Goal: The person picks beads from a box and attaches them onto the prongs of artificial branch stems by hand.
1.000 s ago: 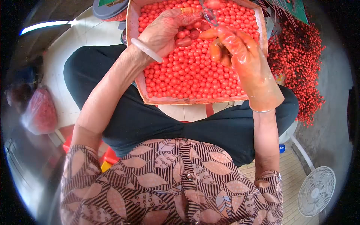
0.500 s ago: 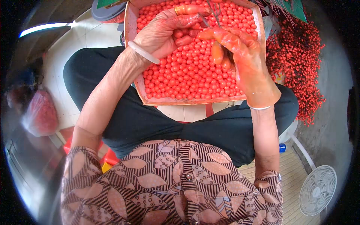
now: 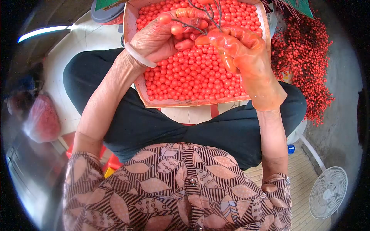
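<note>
My left hand, bare at the palm with reddened fingers and a pale bangle at the wrist, is curled around several loose red beads. In my right hand, which wears a stained, translucent orange glove, the thumb and fingers pinch a dark forked twig. Thin branches of the twig reach across my left fingers, and a red berry sits on one tip. Both hands are over a shallow box full of round red beads. My fingers partly hide where the twig is gripped.
The box rests across my lap. A large bunch of red-berried branches lies to the right. A white fan stands at lower right, near a small blue item. A plastic bag of red contents sits at far left.
The twig has turned, so its branches now spread leftward over my left hand with berries showing at their tips. My right fingers have shifted slightly left on the twig.
</note>
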`<move>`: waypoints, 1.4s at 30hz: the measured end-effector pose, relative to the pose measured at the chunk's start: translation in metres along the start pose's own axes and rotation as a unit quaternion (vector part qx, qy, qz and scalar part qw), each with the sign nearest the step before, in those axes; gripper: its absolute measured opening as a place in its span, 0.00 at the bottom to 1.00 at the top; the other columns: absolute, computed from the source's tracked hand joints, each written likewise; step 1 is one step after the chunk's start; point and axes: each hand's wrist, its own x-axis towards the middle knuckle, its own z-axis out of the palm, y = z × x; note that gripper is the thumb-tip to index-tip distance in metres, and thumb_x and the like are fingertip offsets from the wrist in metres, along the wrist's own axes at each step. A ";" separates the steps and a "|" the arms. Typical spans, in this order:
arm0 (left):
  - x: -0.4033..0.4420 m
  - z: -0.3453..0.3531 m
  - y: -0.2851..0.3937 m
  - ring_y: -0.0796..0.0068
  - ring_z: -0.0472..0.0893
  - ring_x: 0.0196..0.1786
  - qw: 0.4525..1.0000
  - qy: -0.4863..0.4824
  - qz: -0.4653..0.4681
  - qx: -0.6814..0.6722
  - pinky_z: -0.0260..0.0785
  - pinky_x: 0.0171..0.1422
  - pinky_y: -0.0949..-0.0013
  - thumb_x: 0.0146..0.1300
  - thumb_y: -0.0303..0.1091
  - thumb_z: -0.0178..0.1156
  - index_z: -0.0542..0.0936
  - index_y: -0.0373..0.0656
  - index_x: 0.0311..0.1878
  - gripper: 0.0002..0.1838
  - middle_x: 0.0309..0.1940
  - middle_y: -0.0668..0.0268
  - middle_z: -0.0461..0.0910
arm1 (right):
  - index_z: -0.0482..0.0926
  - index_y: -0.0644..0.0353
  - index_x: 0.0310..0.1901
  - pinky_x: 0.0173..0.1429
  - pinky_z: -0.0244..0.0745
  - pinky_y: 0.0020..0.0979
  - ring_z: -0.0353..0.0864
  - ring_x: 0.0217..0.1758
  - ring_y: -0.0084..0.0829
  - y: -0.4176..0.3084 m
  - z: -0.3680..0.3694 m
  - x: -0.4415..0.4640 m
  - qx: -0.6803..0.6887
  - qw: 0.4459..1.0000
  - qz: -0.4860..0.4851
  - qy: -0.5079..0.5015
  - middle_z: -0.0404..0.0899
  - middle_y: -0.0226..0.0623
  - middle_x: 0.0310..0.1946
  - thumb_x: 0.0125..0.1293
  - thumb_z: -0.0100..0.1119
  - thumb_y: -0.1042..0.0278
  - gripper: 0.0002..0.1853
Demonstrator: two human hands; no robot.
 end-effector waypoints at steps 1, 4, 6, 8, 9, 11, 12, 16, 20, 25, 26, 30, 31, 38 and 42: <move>0.000 -0.001 0.000 0.87 0.71 0.35 1.000 0.000 0.004 0.012 0.63 0.36 0.82 0.49 0.52 0.63 0.69 0.34 0.53 0.35 0.40 0.64 0.78 | 0.79 0.62 0.33 0.21 0.52 0.16 0.59 0.17 0.11 0.000 0.000 0.000 0.005 1.000 0.001 -0.002 0.65 0.21 0.15 0.60 0.57 0.65 0.09; 0.000 -0.005 0.001 0.88 0.70 0.33 0.999 -0.020 -0.012 0.021 0.62 0.35 0.82 0.43 0.53 0.67 0.69 0.33 0.54 0.40 0.37 0.66 0.79 | 0.78 0.61 0.31 0.20 0.51 0.16 0.59 0.18 0.10 0.002 0.001 0.001 0.016 1.000 0.002 0.004 0.67 0.20 0.16 0.60 0.57 0.66 0.07; -0.001 -0.001 0.002 0.88 0.69 0.32 1.000 -0.011 -0.025 0.006 0.60 0.34 0.81 0.41 0.51 0.68 0.69 0.32 0.54 0.40 0.34 0.69 0.78 | 0.78 0.62 0.31 0.21 0.52 0.15 0.61 0.19 0.09 0.002 0.002 0.001 -0.004 1.000 0.003 0.012 0.68 0.20 0.17 0.60 0.57 0.67 0.07; -0.002 -0.001 0.001 0.87 0.68 0.30 1.000 -0.006 -0.030 -0.002 0.58 0.34 0.80 0.40 0.49 0.70 0.69 0.32 0.54 0.41 0.29 0.71 0.78 | 0.78 0.63 0.32 0.23 0.55 0.15 0.63 0.21 0.09 -0.002 0.005 -0.001 -0.049 0.999 0.003 0.022 0.70 0.21 0.19 0.60 0.56 0.68 0.07; -0.003 -0.002 -0.001 0.86 0.67 0.29 0.999 -0.009 -0.034 -0.020 0.57 0.34 0.79 0.39 0.48 0.70 0.70 0.32 0.54 0.40 0.27 0.72 0.77 | 0.78 0.63 0.33 0.24 0.57 0.16 0.65 0.23 0.10 -0.002 0.007 -0.002 -0.039 0.999 -0.009 0.024 0.72 0.22 0.20 0.60 0.56 0.69 0.07; -0.003 -0.005 -0.007 0.84 0.65 0.27 0.996 -0.016 -0.045 -0.072 0.55 0.34 0.78 0.38 0.45 0.71 0.70 0.31 0.53 0.40 0.23 0.74 0.75 | 0.78 0.65 0.33 0.28 0.61 0.17 0.68 0.26 0.12 -0.002 0.010 -0.003 -0.020 0.999 -0.034 0.029 0.75 0.24 0.23 0.60 0.56 0.69 0.07; -0.003 -0.004 -0.009 0.83 0.64 0.27 0.995 -0.023 -0.045 -0.090 0.55 0.34 0.77 0.38 0.44 0.71 0.70 0.31 0.53 0.39 0.21 0.75 0.74 | 0.78 0.65 0.34 0.30 0.63 0.17 0.69 0.27 0.12 -0.002 0.011 -0.004 -0.025 0.999 -0.033 0.034 0.75 0.25 0.24 0.60 0.56 0.69 0.07; -0.005 0.002 -0.012 0.80 0.62 0.27 0.992 -0.040 -0.035 -0.115 0.55 0.34 0.77 0.42 0.40 0.68 0.71 0.30 0.52 0.35 0.21 0.74 0.73 | 0.78 0.66 0.34 0.33 0.65 0.18 0.71 0.30 0.13 0.000 0.013 -0.004 -0.083 0.994 -0.034 0.058 0.78 0.27 0.26 0.60 0.56 0.70 0.07; -0.001 0.003 -0.008 0.77 0.64 0.29 0.986 -0.010 -0.098 -0.138 0.58 0.35 0.77 0.55 0.36 0.57 0.72 0.32 0.48 0.20 0.31 0.66 0.73 | 0.78 0.65 0.33 0.30 0.63 0.17 0.69 0.27 0.12 0.001 0.018 0.000 -0.059 0.994 -0.038 0.083 0.77 0.27 0.24 0.59 0.56 0.71 0.06; 0.001 0.004 -0.011 0.78 0.63 0.25 0.990 0.022 -0.082 -0.116 0.58 0.34 0.77 0.61 0.33 0.52 0.74 0.36 0.42 0.11 0.27 0.69 0.73 | 0.77 0.63 0.28 0.23 0.60 0.17 0.67 0.19 0.13 0.004 0.015 0.005 -0.070 0.993 -0.014 0.090 0.72 0.24 0.17 0.58 0.58 0.68 0.07; 0.000 -0.002 -0.015 0.78 0.62 0.25 0.991 0.026 -0.076 -0.105 0.58 0.34 0.77 0.59 0.34 0.54 0.74 0.36 0.43 0.13 0.29 0.69 0.74 | 0.77 0.62 0.31 0.23 0.61 0.17 0.67 0.19 0.14 0.005 0.013 0.006 -0.066 0.995 -0.002 0.080 0.72 0.25 0.17 0.59 0.57 0.67 0.07; 0.005 -0.010 -0.015 0.81 0.65 0.26 0.997 0.018 -0.021 -0.076 0.58 0.31 0.76 0.46 0.38 0.67 0.75 0.34 0.46 0.25 0.21 0.70 0.71 | 0.77 0.62 0.35 0.26 0.65 0.17 0.72 0.22 0.15 0.008 0.005 0.009 -0.073 0.995 0.019 0.073 0.76 0.29 0.21 0.61 0.55 0.65 0.08; 0.005 -0.009 -0.013 0.82 0.64 0.25 0.997 0.004 -0.011 -0.078 0.58 0.31 0.76 0.47 0.38 0.66 0.76 0.35 0.45 0.23 0.21 0.71 0.72 | 0.77 0.62 0.36 0.27 0.67 0.17 0.74 0.23 0.16 0.010 0.004 0.010 -0.079 0.994 0.017 0.078 0.77 0.30 0.22 0.61 0.55 0.65 0.08; 0.007 0.008 0.000 0.89 0.70 0.26 0.998 0.027 -0.033 0.040 0.62 0.33 0.82 0.43 0.41 0.70 0.72 0.41 0.49 0.30 0.42 0.66 0.78 | 0.78 0.61 0.34 0.25 0.66 0.16 0.73 0.22 0.16 0.015 0.002 0.012 -0.035 0.993 0.018 0.114 0.78 0.31 0.23 0.61 0.56 0.64 0.09; 0.007 0.008 -0.002 0.88 0.69 0.26 0.999 0.030 -0.014 0.039 0.62 0.31 0.83 0.51 0.40 0.64 0.73 0.42 0.45 0.20 0.38 0.67 0.78 | 0.78 0.62 0.34 0.24 0.65 0.16 0.73 0.21 0.17 0.010 -0.003 0.014 -0.043 0.992 0.045 0.112 0.78 0.31 0.21 0.61 0.54 0.65 0.09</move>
